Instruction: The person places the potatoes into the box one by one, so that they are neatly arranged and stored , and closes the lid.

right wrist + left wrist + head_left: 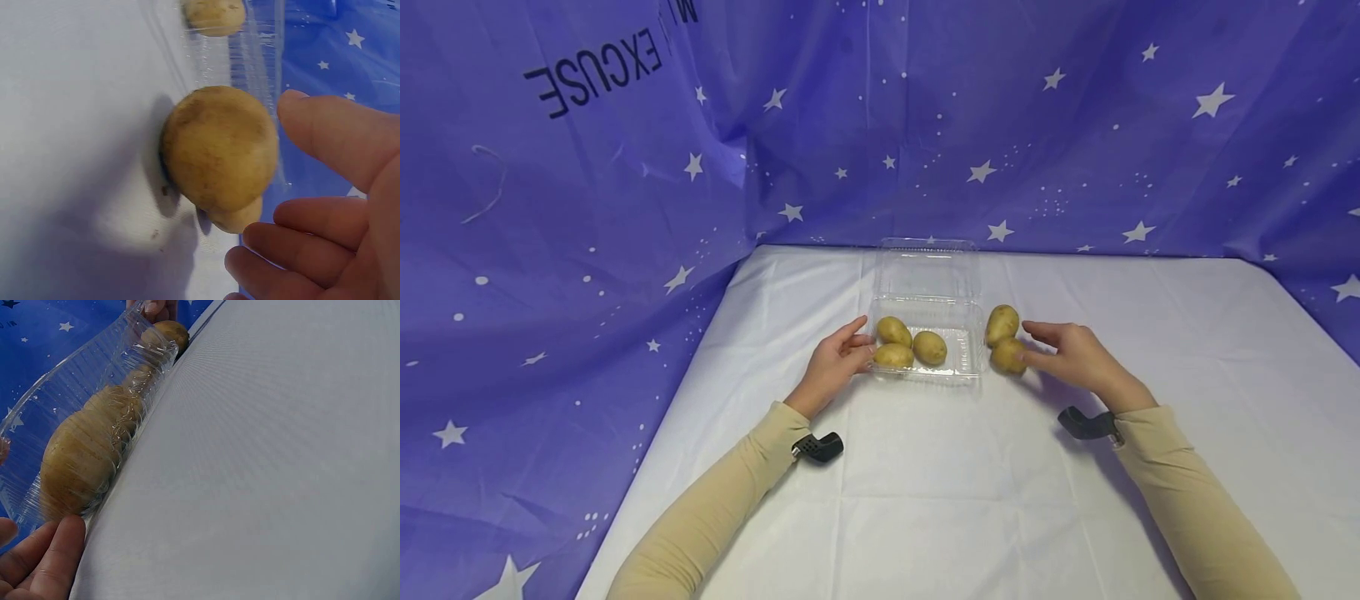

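A clear plastic clamshell box (962, 354) lies with its lid (928, 271) folded back. Three potatoes sit in its base, toward the left: an upper one (893, 331), a lower one (892, 358) and one to their right (930, 348). My left hand (831, 364) rests its fingertips against the box's left wall, fingers fairly straight. Right of the box, two more potatoes, a far one (1002, 323) and a near one (1009, 357), touch each other on the table. Beside them my right hand (1078, 358) holds thumb and fingers apart, gripping nothing; in the right wrist view the near potato stands before it.
White cloth covers the table (925, 500). A purple-blue curtain (940, 125) with white stars hangs behind it and along the left. Dark wrist-worn devices sit at the left cuff (820, 447) and the right cuff (1086, 423).
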Motion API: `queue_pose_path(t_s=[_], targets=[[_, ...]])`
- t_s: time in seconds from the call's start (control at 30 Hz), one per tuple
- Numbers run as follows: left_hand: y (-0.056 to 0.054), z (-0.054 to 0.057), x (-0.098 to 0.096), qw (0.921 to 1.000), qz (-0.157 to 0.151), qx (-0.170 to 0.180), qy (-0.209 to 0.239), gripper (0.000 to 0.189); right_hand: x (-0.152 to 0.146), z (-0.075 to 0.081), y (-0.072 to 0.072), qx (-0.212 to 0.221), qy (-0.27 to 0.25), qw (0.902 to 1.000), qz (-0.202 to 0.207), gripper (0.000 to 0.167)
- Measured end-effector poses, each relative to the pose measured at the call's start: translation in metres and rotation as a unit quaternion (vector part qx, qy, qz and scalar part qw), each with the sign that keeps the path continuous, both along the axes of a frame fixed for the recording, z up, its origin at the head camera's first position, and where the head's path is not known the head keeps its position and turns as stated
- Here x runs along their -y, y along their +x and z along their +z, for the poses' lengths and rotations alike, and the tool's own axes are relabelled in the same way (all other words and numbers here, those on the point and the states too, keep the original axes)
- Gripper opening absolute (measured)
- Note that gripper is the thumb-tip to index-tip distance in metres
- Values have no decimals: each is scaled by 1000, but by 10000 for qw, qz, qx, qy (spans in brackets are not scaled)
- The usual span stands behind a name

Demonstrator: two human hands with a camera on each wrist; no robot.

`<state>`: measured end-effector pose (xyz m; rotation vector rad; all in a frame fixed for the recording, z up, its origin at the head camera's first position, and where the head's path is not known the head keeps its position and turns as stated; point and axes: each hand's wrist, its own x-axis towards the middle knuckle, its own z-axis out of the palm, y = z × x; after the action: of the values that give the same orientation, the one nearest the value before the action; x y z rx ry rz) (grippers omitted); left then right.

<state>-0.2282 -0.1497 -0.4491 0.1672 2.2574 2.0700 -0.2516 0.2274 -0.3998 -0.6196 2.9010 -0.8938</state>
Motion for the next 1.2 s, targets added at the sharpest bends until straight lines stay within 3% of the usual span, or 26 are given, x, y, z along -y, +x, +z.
queue_pose_path(t_s=[0.53, 1.2], targets=[[-1, 0, 0, 9999, 32, 21, -95, 64, 10, -12, 1, 174, 145, 9996, 175, 66], [-3, -3, 1, 10000, 2, -41, -15, 64, 20, -21, 4, -387, 202, 9990, 75, 60]])
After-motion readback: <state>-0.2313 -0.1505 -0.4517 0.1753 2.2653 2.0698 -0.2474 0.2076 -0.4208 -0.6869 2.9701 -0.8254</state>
